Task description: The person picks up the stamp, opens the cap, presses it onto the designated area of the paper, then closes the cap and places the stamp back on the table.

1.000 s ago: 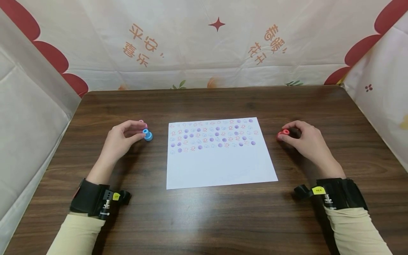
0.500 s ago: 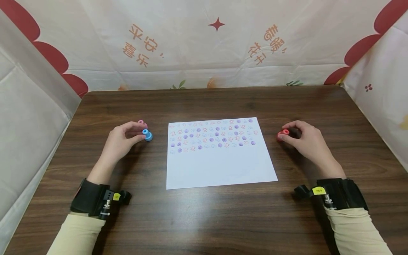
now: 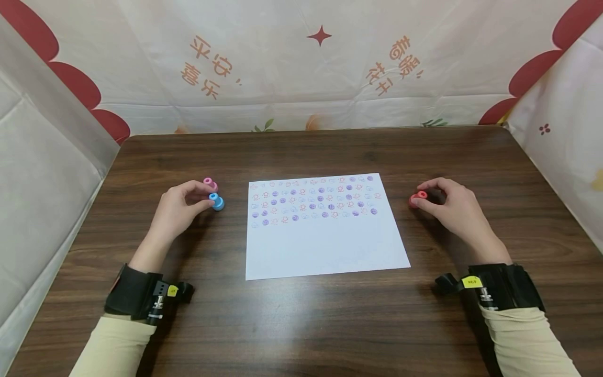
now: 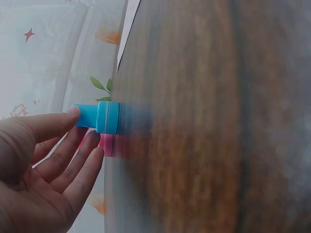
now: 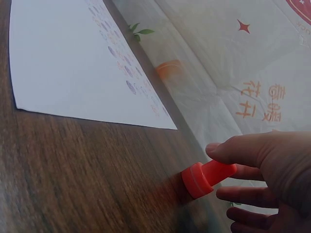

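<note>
My left hand point(image 3: 178, 209) is at a small blue stamp point(image 3: 218, 203) standing upright on the table, left of the paper. Its thumb lies against the handle, and the fingers curl round the far side. Right behind the blue stamp stands a pink stamp point(image 3: 210, 183), partly hidden by the index finger. In the left wrist view the thumb touches the blue stamp point(image 4: 108, 116) and the pink stamp point(image 4: 108, 144) shows below. On the right, my right hand point(image 3: 449, 207) pinches a red stamp point(image 3: 421, 196) between thumb and index finger; the right wrist view shows the red stamp point(image 5: 197, 179) base-down on the table.
Between the hands lies a white sheet of paper point(image 3: 325, 248), its upper half printed with rows of small purple, red and blue marks. The brown wooden table point(image 3: 282, 324) extends around it. A white patterned cloth point(image 3: 282, 63) hangs behind the table and at both sides.
The blue stamp has shifted very slightly left and towards me, and more of the pink stamp shows. The right hand and the red stamp look unchanged.
</note>
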Tool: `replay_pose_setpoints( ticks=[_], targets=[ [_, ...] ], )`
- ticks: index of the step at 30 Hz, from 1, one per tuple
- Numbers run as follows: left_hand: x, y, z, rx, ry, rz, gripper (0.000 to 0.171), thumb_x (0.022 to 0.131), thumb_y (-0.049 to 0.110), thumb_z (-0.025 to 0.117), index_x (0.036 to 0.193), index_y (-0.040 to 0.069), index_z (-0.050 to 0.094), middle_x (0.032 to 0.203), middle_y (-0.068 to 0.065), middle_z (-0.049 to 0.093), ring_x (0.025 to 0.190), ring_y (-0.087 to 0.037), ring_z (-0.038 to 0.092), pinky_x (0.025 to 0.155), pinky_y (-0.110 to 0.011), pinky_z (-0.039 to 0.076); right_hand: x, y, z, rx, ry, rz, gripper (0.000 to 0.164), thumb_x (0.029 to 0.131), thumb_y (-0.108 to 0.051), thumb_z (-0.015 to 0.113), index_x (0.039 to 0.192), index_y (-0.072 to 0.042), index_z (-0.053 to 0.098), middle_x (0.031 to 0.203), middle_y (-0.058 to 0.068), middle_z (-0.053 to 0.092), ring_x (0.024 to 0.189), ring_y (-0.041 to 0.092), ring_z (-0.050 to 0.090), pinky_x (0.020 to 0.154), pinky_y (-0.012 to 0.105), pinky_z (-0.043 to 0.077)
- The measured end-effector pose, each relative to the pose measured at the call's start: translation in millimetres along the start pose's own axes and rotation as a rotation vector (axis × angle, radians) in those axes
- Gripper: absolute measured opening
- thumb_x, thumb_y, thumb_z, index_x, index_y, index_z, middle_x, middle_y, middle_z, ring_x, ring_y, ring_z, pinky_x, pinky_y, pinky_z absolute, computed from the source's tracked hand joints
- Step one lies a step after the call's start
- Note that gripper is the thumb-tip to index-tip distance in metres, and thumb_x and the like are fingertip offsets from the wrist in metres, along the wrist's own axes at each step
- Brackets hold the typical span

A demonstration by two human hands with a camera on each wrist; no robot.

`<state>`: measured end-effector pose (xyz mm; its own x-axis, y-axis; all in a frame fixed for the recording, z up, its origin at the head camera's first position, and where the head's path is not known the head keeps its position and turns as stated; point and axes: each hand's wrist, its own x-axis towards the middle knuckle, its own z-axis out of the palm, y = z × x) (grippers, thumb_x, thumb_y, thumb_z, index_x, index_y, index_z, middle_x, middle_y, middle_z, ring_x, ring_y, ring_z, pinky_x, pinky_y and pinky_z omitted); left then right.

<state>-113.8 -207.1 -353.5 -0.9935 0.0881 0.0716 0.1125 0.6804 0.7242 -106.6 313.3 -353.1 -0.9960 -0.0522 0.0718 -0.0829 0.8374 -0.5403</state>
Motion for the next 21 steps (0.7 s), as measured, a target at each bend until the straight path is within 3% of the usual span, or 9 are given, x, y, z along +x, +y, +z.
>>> replay_pose_setpoints(
  ticks=[21],
  targets=[
    [-2.0,1.8,-2.9,0.017,0.03,0.025,0.025,0.09,0.012,0.065,0.114,0.004,0.064,0.113,-0.021,0.067,0.099,-0.032,0.061,0.085,-0.055,0.051,-0.9,-4.2,-3.1,0.003,-0.002,0.015,0.051,0.086,-0.039,0.068,0.118,0.0,0.057,0.12,0.031,0.055,0.104,0.045,0.044,0.089,0.069,0.039]
  ],
)
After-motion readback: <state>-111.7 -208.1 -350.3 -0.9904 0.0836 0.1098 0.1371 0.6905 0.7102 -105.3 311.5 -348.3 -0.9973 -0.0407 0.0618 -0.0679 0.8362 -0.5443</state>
